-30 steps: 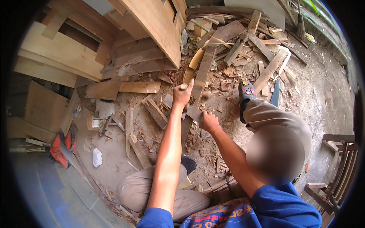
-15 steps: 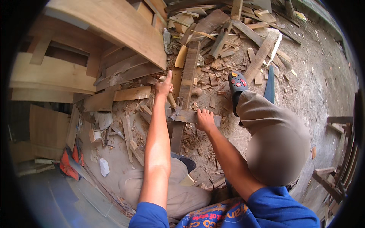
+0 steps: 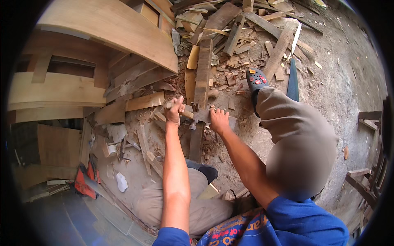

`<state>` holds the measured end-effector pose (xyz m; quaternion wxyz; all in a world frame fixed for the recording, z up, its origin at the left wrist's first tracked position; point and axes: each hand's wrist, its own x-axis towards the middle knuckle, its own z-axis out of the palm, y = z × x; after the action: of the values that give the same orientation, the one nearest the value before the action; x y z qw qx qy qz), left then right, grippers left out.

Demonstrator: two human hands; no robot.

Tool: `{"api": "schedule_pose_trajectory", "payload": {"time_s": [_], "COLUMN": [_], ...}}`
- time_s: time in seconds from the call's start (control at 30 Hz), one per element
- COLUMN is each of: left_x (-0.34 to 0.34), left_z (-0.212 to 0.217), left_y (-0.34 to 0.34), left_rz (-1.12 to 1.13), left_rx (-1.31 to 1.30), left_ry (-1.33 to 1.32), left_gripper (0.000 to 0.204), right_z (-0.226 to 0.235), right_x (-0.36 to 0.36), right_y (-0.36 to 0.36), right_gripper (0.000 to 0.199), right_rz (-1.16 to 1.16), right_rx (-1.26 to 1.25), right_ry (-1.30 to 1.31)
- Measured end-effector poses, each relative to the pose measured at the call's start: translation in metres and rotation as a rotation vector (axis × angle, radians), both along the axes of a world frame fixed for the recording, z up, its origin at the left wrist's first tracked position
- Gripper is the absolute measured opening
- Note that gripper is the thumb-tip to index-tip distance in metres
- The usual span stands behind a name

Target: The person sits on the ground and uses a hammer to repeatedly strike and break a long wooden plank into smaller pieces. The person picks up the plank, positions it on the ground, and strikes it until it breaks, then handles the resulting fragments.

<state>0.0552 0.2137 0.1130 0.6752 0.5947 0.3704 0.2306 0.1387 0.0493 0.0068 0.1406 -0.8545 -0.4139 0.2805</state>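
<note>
My left hand (image 3: 175, 110) is closed around the wooden handle of a claw hammer (image 3: 188, 113). The hammer's metal head rests at or just above a short flat piece of wood (image 3: 232, 122), which lies crosswise over a long wooden beam (image 3: 202, 74). On that short piece, right of the hammer head, my right hand (image 3: 220, 120) grips with bent fingers over its far edge. Whether a nail sits under the hammer head cannot be made out.
Wooden furniture (image 3: 111, 30) stands close on the left. Scrap boards (image 3: 221, 20) pile up at the far side, and a saw-like dark blade (image 3: 293, 82) lies beyond my shod foot (image 3: 257, 79). A red-and-black bag (image 3: 85, 180) lies at the lower left.
My left hand has come nearer to me, and the hammer handle has swung from pointing away to pointing left. My right hand stays on the short piece of wood.
</note>
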Motion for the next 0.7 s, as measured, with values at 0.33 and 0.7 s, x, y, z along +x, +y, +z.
{"api": "schedule_pose_trajectory", "payload": {"time_s": [0.33, 0.7], "left_x": [-0.042, -0.054], "left_z": [0.008, 0.013], "left_y": [-0.047, -0.089], "left_rz": [-0.093, 0.026], "left_rx": [0.244, 0.456], "left_ry": [0.157, 0.032], "left_gripper": [0.027, 0.020], "right_z": [0.025, 0.129], "right_x": [0.019, 0.087], "right_y": [-0.025, -0.031], "right_gripper": [0.053, 0.046], "right_rz": [-0.167, 0.261], "right_rx": [0.111, 0.027], "right_ry": [-0.037, -0.070]}}
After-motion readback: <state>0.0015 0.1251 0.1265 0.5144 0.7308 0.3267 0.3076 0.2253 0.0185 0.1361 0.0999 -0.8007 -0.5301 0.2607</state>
